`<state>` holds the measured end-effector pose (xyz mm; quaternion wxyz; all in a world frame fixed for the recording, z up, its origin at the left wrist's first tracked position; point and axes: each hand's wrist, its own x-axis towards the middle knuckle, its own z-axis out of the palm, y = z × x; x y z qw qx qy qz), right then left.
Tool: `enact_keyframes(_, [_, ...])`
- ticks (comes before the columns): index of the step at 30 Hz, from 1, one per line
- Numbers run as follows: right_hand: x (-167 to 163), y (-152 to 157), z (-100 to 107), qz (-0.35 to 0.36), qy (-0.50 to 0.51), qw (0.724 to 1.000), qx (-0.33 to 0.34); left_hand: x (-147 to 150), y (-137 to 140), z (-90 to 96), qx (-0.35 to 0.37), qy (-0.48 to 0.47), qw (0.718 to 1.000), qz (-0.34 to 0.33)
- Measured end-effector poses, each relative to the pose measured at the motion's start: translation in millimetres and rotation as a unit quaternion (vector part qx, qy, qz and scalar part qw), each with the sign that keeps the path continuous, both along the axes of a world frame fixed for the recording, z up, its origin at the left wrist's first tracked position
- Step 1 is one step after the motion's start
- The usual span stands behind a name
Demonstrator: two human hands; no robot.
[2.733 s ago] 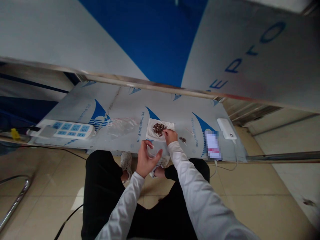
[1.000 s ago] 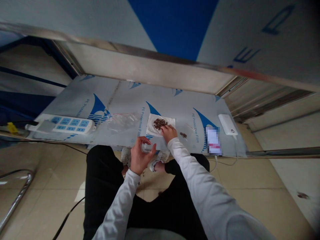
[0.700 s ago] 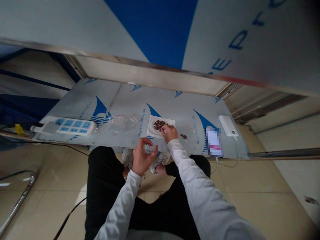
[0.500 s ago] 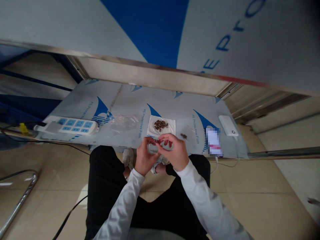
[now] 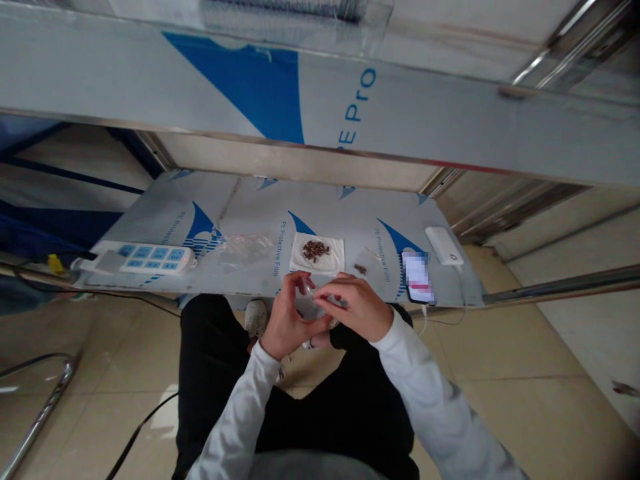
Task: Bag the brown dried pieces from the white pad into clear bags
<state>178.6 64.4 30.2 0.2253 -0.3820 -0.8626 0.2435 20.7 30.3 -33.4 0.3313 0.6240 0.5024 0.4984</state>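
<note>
Left grip (image 5: 286, 323) curled round clear plastic (image 5: 306, 307), partly hidden; right grip (image 5: 361, 308) against it, cannot tell if pinching

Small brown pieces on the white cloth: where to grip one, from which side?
I'd pinch one of the small brown pieces across its narrow sides, at the pile's near edge, coming down from the person's side. They look short and slim and lie jumbled on the white cloth; mid-pile, neighbours would likely crowd the hold.

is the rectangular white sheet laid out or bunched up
Laid out: the rectangular white sheet lies on the film-covered grey shelf, edges visible around the heaped small brown pieces.
</note>
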Motion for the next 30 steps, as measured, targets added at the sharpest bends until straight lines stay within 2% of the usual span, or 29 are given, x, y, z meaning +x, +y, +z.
enact_keyframes(3, [6.0,2.1,9.6,0.011,0.041,0.999,0.001,-6.5,-1.9,6.8,-0.038,-0.125,0.991,-0.035])
enact_keyframes(6, [8.8,2.2,14.2,0.003,0.074,0.997,-0.013,-10.2,-0.1,11.4,-0.086,-0.205,0.975,0.005])
enact_keyframes(9, [6.1,-0.8,7.0,-0.074,0.145,0.986,-0.034,-9.8,1.4,13.1,-0.104,-0.227,0.967,0.051])
enact_keyframes(12, [-1.8,-5.2,-10.6,-0.16,0.228,0.95,-0.141,-7.2,-0.1,14.0,-0.098,-0.231,0.965,0.069])
enact_keyframes(14, [-7.6,-8.0,-22.2,-0.173,0.285,0.913,-0.234,-5.6,-1.9,15.1,-0.088,-0.229,0.966,0.078])
enact_keyframes(16, [-11.9,-10.4,-29.1,-0.176,0.334,0.883,-0.279,-5.1,-3.2,16.7,-0.089,-0.234,0.965,0.082])
enact_keyframes(18, [-14.3,-12.5,-29.8,-0.184,0.353,0.873,-0.283,-6.1,-4.0,18.5,-0.103,-0.246,0.962,0.065])
enact_keyframes(22, [-15.4,-16.8,-23.8,-0.182,0.33,0.886,-0.271,-9.7,-5.3,19.0,-0.123,-0.231,0.965,0.021])
enact_keyframes(27, [-12.2,-22.1,-30.7,-0.206,0.377,0.85,-0.305,-8.5,-7.2,13.7,-0.113,-0.22,0.968,0.052])
enact_keyframes(30, [-8.3,-24.3,-37.1,-0.218,0.357,0.865,-0.277,-6.8,-6.5,12.0,-0.136,-0.227,0.964,0.022])
